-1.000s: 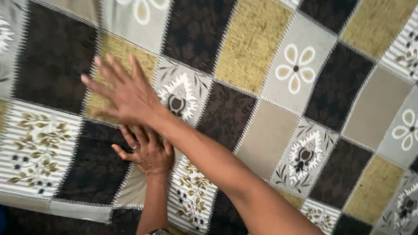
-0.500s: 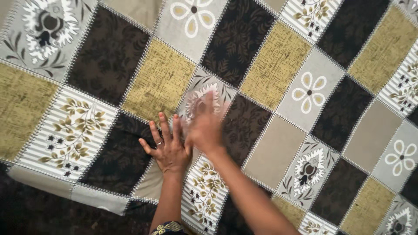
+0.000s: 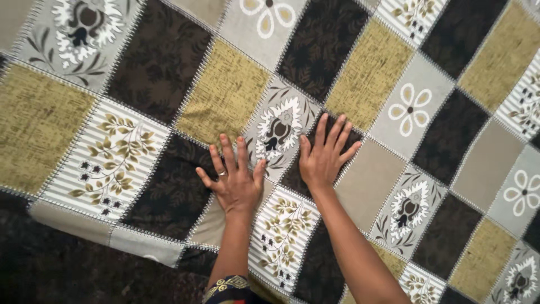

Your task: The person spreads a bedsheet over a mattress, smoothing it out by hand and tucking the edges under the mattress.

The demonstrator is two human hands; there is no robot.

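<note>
A patchwork cloth [image 3: 365, 73] of dark brown, mustard, grey and striped floral squares lies spread flat and fills most of the view. My left hand [image 3: 233, 180] presses palm down on it near its lower edge, fingers spread, a ring on one finger. My right hand [image 3: 323, 155] lies flat beside it, a little higher, fingers apart on a dark square next to a grey square with a white motif [image 3: 278, 129]. Neither hand holds anything.
The cloth's lower edge [image 3: 135, 247] runs diagonally at the bottom left, over a dark brown patterned surface [image 3: 67, 270]. A patterned sleeve cuff [image 3: 228, 287] shows at my left forearm.
My right hand has swept from the left, above my left hand, rightward and now rests flat beside it. The view has shifted, showing more cloth at the left.
</note>
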